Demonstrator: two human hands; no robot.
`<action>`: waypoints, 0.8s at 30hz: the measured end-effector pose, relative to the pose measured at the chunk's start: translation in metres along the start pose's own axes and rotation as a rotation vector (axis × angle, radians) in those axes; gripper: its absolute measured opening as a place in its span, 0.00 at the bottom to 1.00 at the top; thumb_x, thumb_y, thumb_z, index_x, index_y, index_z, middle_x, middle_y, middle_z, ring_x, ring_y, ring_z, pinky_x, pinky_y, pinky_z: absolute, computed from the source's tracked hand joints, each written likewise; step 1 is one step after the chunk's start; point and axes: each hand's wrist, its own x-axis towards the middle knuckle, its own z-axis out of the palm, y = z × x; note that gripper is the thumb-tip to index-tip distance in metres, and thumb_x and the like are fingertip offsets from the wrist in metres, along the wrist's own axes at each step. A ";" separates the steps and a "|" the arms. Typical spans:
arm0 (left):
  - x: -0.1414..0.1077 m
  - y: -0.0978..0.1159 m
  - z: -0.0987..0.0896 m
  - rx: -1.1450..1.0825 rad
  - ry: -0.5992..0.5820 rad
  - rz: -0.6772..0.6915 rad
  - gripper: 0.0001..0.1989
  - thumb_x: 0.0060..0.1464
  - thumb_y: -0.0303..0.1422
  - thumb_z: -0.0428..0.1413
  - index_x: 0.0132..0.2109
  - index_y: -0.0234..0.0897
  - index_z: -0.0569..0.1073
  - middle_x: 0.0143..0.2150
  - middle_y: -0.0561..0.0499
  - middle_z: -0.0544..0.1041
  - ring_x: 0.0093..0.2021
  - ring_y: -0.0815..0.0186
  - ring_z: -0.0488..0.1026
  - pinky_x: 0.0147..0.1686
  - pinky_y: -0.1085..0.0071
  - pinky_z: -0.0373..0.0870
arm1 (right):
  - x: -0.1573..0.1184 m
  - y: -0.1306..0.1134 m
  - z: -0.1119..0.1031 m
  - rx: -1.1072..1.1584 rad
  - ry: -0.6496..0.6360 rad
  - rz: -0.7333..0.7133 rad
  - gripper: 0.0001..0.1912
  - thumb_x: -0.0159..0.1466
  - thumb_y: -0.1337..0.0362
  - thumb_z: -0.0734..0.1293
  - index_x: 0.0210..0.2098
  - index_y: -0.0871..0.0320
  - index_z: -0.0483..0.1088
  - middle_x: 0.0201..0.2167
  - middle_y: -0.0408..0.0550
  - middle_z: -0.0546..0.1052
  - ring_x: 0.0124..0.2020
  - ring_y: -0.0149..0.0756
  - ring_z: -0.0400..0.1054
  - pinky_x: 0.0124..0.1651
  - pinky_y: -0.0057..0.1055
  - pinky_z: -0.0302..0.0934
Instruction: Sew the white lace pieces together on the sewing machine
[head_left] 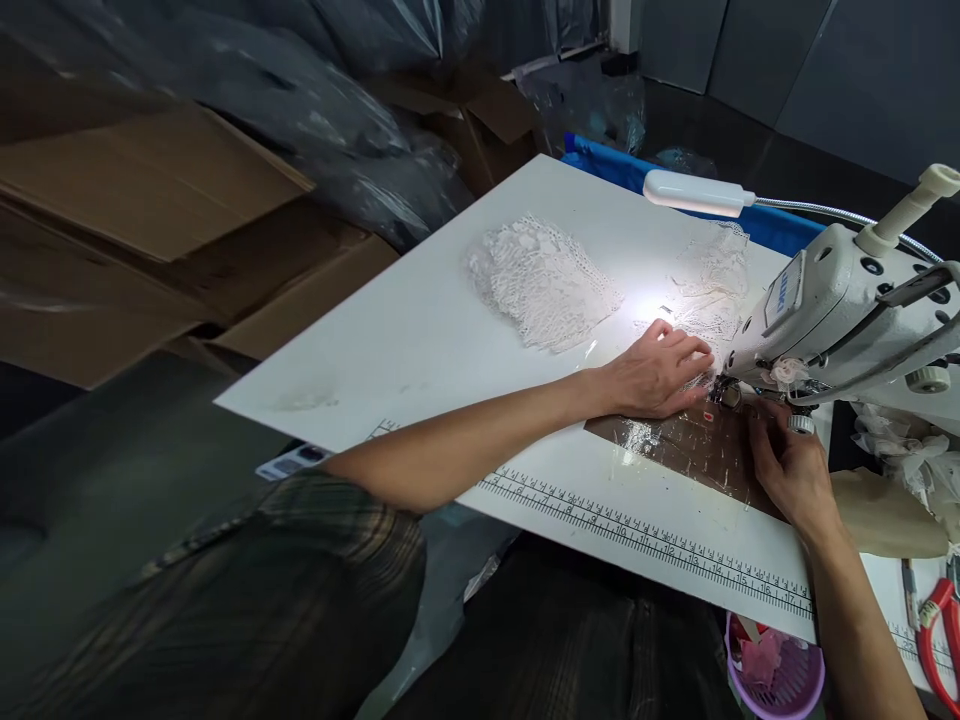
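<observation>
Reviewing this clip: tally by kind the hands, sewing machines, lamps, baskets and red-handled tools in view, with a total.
Hands: 2 (left hand, right hand)
Sewing machine: 1
Gooseneck lamp: 1
Purple basket: 1
Red-handled tool: 1, partly cut off
Total: 6

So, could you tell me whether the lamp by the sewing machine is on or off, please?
It is on: the lamp casts a bright patch of light on the white tabletop just below it.
</observation>
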 end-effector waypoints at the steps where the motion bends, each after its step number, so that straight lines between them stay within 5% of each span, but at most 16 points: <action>1: 0.000 0.000 0.001 0.016 0.021 -0.071 0.21 0.70 0.41 0.41 0.51 0.32 0.73 0.50 0.40 0.75 0.43 0.58 0.69 0.44 0.60 0.59 | 0.000 0.000 0.002 -0.012 0.001 -0.006 0.20 0.68 0.53 0.58 0.49 0.57 0.73 0.42 0.56 0.76 0.48 0.46 0.72 0.52 0.46 0.67; 4: 0.001 -0.001 0.003 0.022 -0.038 -0.207 0.23 0.71 0.43 0.40 0.48 0.31 0.74 0.48 0.40 0.76 0.40 0.59 0.69 0.41 0.62 0.61 | -0.002 -0.001 0.007 -0.058 -0.008 -0.033 0.19 0.67 0.56 0.59 0.52 0.57 0.73 0.46 0.58 0.75 0.47 0.48 0.72 0.51 0.47 0.68; 6: 0.004 -0.004 0.002 -0.008 -0.120 -0.220 0.25 0.71 0.45 0.40 0.56 0.33 0.71 0.57 0.38 0.73 0.49 0.54 0.71 0.48 0.58 0.62 | -0.004 -0.003 0.009 -0.090 -0.015 -0.074 0.20 0.68 0.57 0.58 0.54 0.56 0.72 0.49 0.59 0.73 0.49 0.49 0.71 0.51 0.49 0.69; 11: 0.010 -0.009 0.003 -0.041 -0.270 -0.227 0.34 0.69 0.53 0.38 0.72 0.35 0.52 0.74 0.41 0.53 0.73 0.48 0.50 0.68 0.48 0.46 | -0.007 -0.001 0.014 -0.146 -0.004 -0.174 0.23 0.70 0.57 0.56 0.59 0.56 0.70 0.51 0.61 0.71 0.49 0.49 0.71 0.51 0.49 0.69; 15: 0.007 0.004 0.002 0.115 -0.168 -0.269 0.36 0.68 0.52 0.43 0.69 0.26 0.57 0.71 0.32 0.57 0.70 0.46 0.56 0.66 0.47 0.52 | -0.006 0.011 0.018 -0.196 0.086 -0.260 0.22 0.70 0.55 0.56 0.53 0.56 0.74 0.48 0.59 0.74 0.43 0.48 0.73 0.43 0.45 0.71; 21: -0.002 0.031 -0.014 0.376 -0.091 -0.039 0.20 0.68 0.35 0.48 0.60 0.28 0.70 0.64 0.35 0.69 0.59 0.51 0.68 0.62 0.49 0.58 | 0.004 0.045 0.019 -0.378 0.134 -0.562 0.21 0.68 0.56 0.58 0.49 0.58 0.77 0.39 0.58 0.80 0.38 0.49 0.73 0.42 0.46 0.67; 24: -0.006 0.026 -0.033 0.364 -0.188 -0.119 0.16 0.67 0.34 0.50 0.54 0.29 0.74 0.58 0.36 0.73 0.51 0.55 0.72 0.58 0.53 0.60 | 0.002 0.061 0.021 -0.568 0.183 -0.434 0.22 0.67 0.51 0.59 0.42 0.56 0.79 0.29 0.57 0.77 0.33 0.51 0.71 0.30 0.42 0.62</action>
